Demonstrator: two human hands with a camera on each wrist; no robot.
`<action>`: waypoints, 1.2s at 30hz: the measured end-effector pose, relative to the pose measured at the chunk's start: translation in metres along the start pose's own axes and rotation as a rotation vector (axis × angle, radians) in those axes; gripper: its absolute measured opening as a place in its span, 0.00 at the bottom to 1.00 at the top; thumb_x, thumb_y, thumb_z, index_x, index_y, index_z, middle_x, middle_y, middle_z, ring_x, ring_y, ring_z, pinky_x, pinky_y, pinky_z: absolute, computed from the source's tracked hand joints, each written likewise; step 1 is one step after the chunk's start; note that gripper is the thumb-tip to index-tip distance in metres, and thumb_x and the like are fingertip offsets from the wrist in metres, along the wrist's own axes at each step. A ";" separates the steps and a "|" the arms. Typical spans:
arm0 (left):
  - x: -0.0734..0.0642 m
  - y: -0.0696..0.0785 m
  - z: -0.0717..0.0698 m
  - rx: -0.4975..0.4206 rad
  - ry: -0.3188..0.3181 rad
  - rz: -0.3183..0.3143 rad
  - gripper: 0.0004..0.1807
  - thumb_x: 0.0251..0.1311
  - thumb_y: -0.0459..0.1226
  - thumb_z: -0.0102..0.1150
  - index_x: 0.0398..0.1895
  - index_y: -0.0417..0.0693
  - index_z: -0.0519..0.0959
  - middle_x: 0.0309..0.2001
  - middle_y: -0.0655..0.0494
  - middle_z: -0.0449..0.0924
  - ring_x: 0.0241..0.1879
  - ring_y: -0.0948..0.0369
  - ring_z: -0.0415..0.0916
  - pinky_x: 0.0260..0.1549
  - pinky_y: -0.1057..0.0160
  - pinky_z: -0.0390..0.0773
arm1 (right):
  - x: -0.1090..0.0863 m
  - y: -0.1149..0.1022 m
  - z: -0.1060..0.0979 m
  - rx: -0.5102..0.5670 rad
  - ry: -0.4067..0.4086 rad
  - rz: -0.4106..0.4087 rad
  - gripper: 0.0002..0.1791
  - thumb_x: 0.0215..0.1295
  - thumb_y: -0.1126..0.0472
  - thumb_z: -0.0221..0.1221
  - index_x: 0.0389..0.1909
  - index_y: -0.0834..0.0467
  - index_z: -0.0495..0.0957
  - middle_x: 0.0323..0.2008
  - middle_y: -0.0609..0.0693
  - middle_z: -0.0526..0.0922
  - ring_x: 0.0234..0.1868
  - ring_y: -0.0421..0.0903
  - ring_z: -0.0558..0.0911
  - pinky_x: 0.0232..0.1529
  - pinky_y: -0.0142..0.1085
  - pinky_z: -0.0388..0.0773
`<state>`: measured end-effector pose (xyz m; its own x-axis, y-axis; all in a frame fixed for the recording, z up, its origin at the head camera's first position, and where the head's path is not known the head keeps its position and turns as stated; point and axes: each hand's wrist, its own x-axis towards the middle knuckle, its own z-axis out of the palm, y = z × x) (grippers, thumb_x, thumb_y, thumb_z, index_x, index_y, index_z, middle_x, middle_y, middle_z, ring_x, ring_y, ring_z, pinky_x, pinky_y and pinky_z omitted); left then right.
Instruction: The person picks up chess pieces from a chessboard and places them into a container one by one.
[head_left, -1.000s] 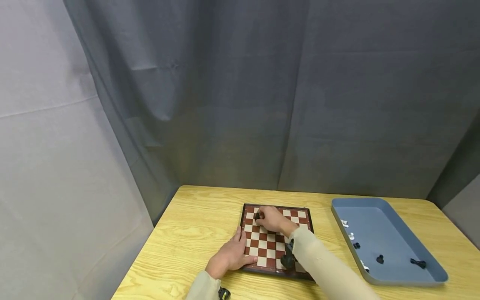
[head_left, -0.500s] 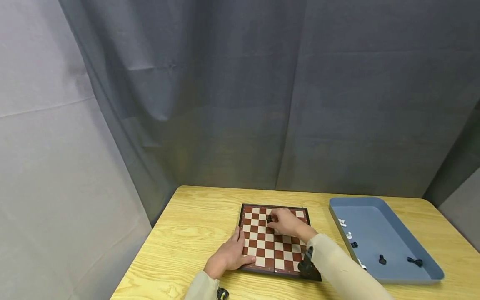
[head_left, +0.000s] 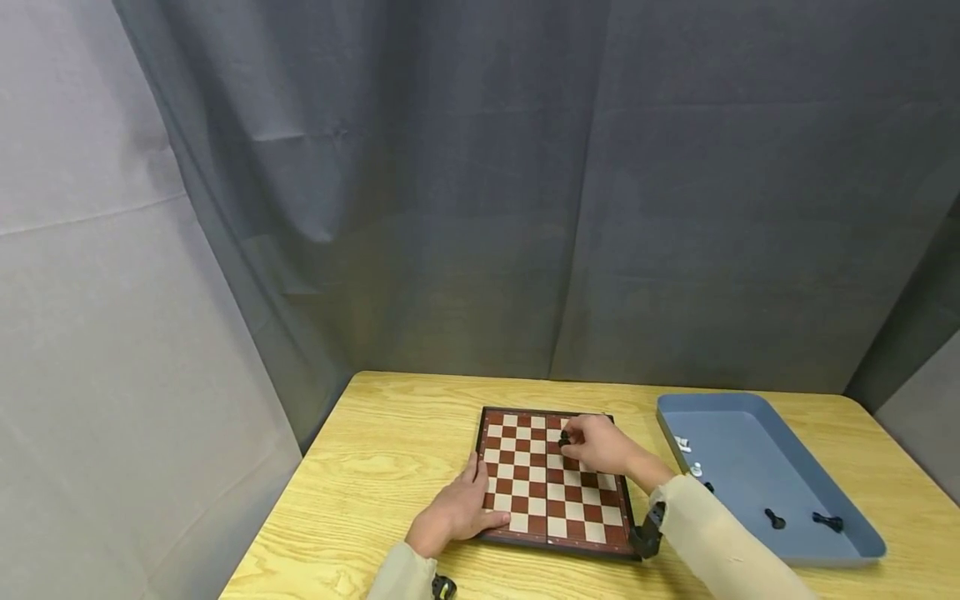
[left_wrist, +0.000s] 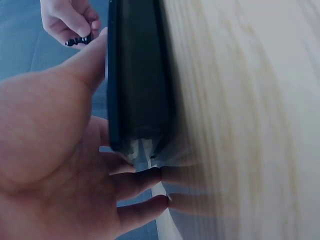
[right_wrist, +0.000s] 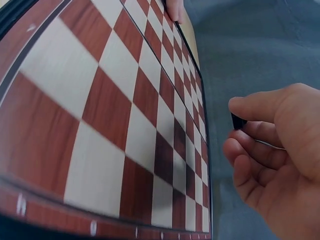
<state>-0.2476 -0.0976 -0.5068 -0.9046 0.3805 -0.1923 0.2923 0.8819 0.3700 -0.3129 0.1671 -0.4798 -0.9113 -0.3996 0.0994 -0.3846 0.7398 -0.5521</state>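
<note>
A red-and-white chessboard (head_left: 516, 504) in a dark frame lies on the table. My right hand (head_left: 602, 444) pinches a small black chess piece (head_left: 564, 439) over the board's far right part. In the right wrist view, thumb and fingers cover most of that chess piece (right_wrist: 238, 121); the left wrist view shows its turned, ridged outline. Against the board's near left side rests my left hand (head_left: 459, 510), fingers extended along the frame and thumb over the near corner. From the left wrist, the fingertips (left_wrist: 162, 200) reach down to the tabletop beside the frame (left_wrist: 137, 75).
To the board's right stands a blue-grey tray (head_left: 772, 450). White chess pieces (head_left: 697, 469) lie along its left side, and black ones (head_left: 828, 522) are nearer its front. A grey curtain (head_left: 465, 208) hangs behind the wooden table (head_left: 337, 467).
My right hand has moved rightward across the board's far side with the black chess piece, from near the far left corner. My left hand has stayed at the board's edge.
</note>
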 end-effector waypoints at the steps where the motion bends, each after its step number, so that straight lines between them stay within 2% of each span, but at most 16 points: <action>1: 0.000 0.000 0.000 -0.001 0.000 0.000 0.52 0.57 0.62 0.54 0.73 0.36 0.50 0.74 0.38 0.38 0.68 0.45 0.53 0.57 0.50 0.67 | -0.002 0.001 -0.002 -0.009 0.005 -0.010 0.04 0.61 0.63 0.63 0.34 0.59 0.79 0.26 0.44 0.74 0.26 0.40 0.71 0.29 0.38 0.70; 6: 0.001 -0.001 0.000 0.003 -0.004 -0.004 0.53 0.56 0.63 0.54 0.73 0.36 0.50 0.74 0.39 0.38 0.68 0.45 0.53 0.57 0.50 0.66 | -0.011 0.007 -0.012 -0.039 0.018 -0.057 0.06 0.61 0.62 0.62 0.28 0.56 0.75 0.22 0.44 0.72 0.22 0.40 0.67 0.25 0.37 0.65; 12: 0.002 -0.001 0.000 0.013 0.000 0.000 0.53 0.56 0.63 0.53 0.73 0.36 0.50 0.74 0.38 0.38 0.68 0.45 0.54 0.57 0.49 0.67 | -0.022 0.014 -0.020 -0.033 0.041 -0.068 0.06 0.60 0.63 0.63 0.36 0.61 0.79 0.26 0.44 0.75 0.24 0.38 0.70 0.26 0.36 0.69; 14: 0.002 -0.001 0.000 0.015 0.001 0.000 0.53 0.56 0.63 0.54 0.73 0.35 0.51 0.73 0.38 0.39 0.68 0.45 0.54 0.57 0.49 0.67 | -0.025 0.016 -0.022 -0.037 0.043 -0.070 0.06 0.60 0.63 0.63 0.35 0.61 0.79 0.25 0.44 0.74 0.24 0.39 0.70 0.25 0.36 0.68; 18: 0.002 -0.001 0.001 0.019 0.003 -0.001 0.53 0.56 0.64 0.53 0.73 0.35 0.51 0.73 0.38 0.39 0.68 0.45 0.54 0.56 0.50 0.68 | -0.030 0.022 -0.027 -0.032 0.052 -0.066 0.05 0.59 0.63 0.64 0.31 0.58 0.77 0.24 0.44 0.72 0.23 0.39 0.68 0.24 0.35 0.65; 23: 0.003 -0.001 0.001 0.030 0.006 0.004 0.53 0.56 0.64 0.53 0.72 0.35 0.52 0.73 0.38 0.39 0.68 0.45 0.54 0.56 0.50 0.68 | -0.036 0.030 -0.034 -0.023 0.044 -0.052 0.14 0.61 0.63 0.63 0.21 0.56 0.68 0.19 0.44 0.64 0.19 0.38 0.61 0.23 0.34 0.59; 25: 0.003 -0.001 0.001 0.034 0.005 0.005 0.53 0.56 0.64 0.53 0.72 0.35 0.52 0.73 0.38 0.39 0.68 0.45 0.54 0.56 0.50 0.68 | -0.039 0.033 -0.037 -0.029 0.056 -0.042 0.11 0.61 0.63 0.63 0.23 0.58 0.71 0.19 0.43 0.66 0.20 0.38 0.63 0.23 0.34 0.61; 27: 0.003 -0.001 0.001 0.037 0.003 0.005 0.53 0.56 0.64 0.53 0.72 0.35 0.52 0.73 0.38 0.39 0.68 0.45 0.54 0.56 0.50 0.68 | -0.042 0.036 -0.040 -0.039 0.070 -0.038 0.05 0.61 0.63 0.63 0.29 0.60 0.77 0.22 0.43 0.70 0.23 0.38 0.67 0.25 0.35 0.65; 30: 0.003 -0.001 0.000 0.037 0.000 0.006 0.53 0.56 0.64 0.53 0.72 0.35 0.52 0.73 0.38 0.39 0.68 0.46 0.53 0.56 0.51 0.68 | -0.047 0.041 -0.044 -0.041 0.088 -0.031 0.04 0.61 0.64 0.62 0.35 0.60 0.79 0.28 0.44 0.75 0.28 0.39 0.73 0.28 0.38 0.71; 32: 0.002 -0.001 0.000 0.033 -0.002 0.007 0.53 0.56 0.64 0.53 0.72 0.35 0.52 0.73 0.38 0.39 0.68 0.46 0.53 0.57 0.51 0.68 | -0.050 0.044 -0.047 -0.040 0.090 -0.029 0.03 0.61 0.64 0.62 0.32 0.59 0.77 0.27 0.44 0.75 0.27 0.39 0.72 0.28 0.37 0.71; 36: 0.001 0.000 0.000 0.026 -0.005 0.010 0.53 0.57 0.63 0.53 0.72 0.35 0.51 0.73 0.38 0.39 0.69 0.46 0.52 0.57 0.50 0.67 | -0.056 0.049 -0.056 -0.023 0.096 -0.017 0.07 0.62 0.65 0.61 0.27 0.56 0.73 0.25 0.45 0.73 0.24 0.40 0.70 0.25 0.35 0.67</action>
<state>-0.2484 -0.0978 -0.5068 -0.9003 0.3901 -0.1932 0.3089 0.8852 0.3479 -0.2885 0.2557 -0.4663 -0.9140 -0.3593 0.1882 -0.4025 0.7462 -0.5303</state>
